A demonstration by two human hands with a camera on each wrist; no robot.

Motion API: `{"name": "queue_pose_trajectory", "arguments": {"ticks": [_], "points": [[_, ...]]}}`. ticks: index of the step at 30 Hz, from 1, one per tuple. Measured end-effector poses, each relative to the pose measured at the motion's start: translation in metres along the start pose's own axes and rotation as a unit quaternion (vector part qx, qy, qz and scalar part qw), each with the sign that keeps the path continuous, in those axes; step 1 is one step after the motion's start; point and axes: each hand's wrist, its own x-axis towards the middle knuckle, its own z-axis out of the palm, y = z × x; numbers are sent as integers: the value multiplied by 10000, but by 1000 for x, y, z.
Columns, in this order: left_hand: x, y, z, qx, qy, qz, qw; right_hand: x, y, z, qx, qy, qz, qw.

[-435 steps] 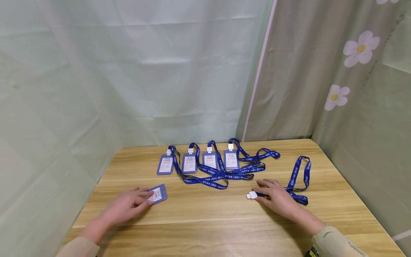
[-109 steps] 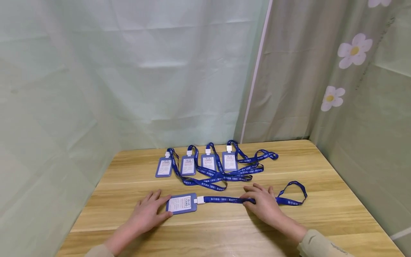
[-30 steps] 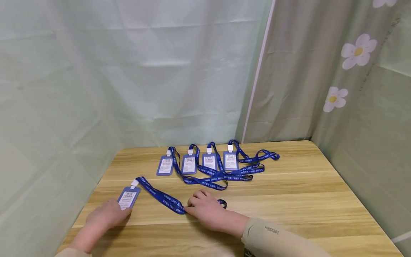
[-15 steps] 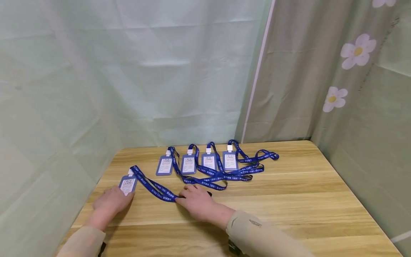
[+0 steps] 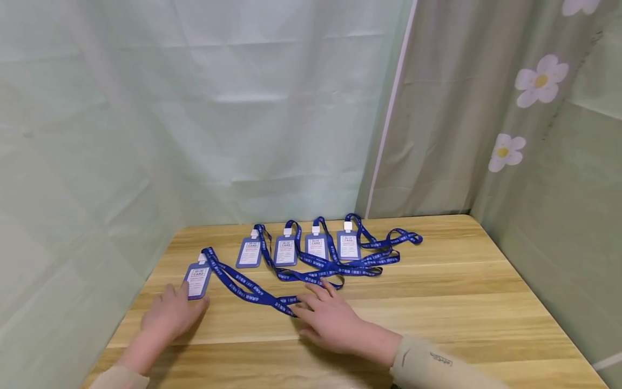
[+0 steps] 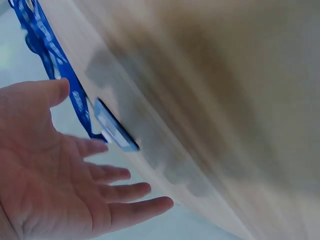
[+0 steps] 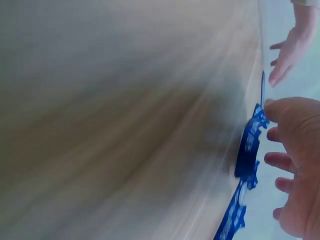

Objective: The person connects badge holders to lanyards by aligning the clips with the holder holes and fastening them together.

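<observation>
A blue ID badge holder (image 5: 197, 280) with a white printed card lies upright at the left of the table, joined by a white clip (image 5: 202, 258) to a blue lanyard (image 5: 252, 294). The lanyard stretches right and slightly toward the front. My left hand (image 5: 167, 310) is just below the holder's lower edge; the left wrist view shows its fingers (image 6: 125, 192) spread and holding nothing. Over the lanyard's far end, which it partly hides, is my right hand (image 5: 332, 319), its fingers loosely extended. In the right wrist view the lanyard (image 7: 248, 145) lies beyond the fingertips.
Several similar badge holders, such as one (image 5: 249, 251) at the row's left end and one (image 5: 349, 244) at its right, line the back of the wooden table (image 5: 437, 324). Their lanyards overlap toward the right. A pale curtain (image 5: 272, 108) hangs behind.
Holder and lanyard, separate at first, became joined, then moved left and turned upright beside the row. In the last half second both hands let go, the right shifting slightly right.
</observation>
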Motion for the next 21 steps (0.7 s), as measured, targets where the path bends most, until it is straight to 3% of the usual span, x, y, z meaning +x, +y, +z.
{"name": "queue_pose_trajectory", "arguments": {"ticks": [4, 8, 14, 21], "points": [[-15, 3, 4, 159, -345, 211, 9991, -26, 7, -5, 16, -173, 53, 9998], [-20, 5, 10, 229, -336, 358, 9985, -38, 10, -5, 169, -387, 25, 9991], [-12, 3, 16, 186, -195, 419, 9988, -37, 9, 0, 489, -547, 144, 9972], [4, 3, 16, 90, -189, 364, 9991, -25, 13, 5, 523, -355, 283, 9976]]}}
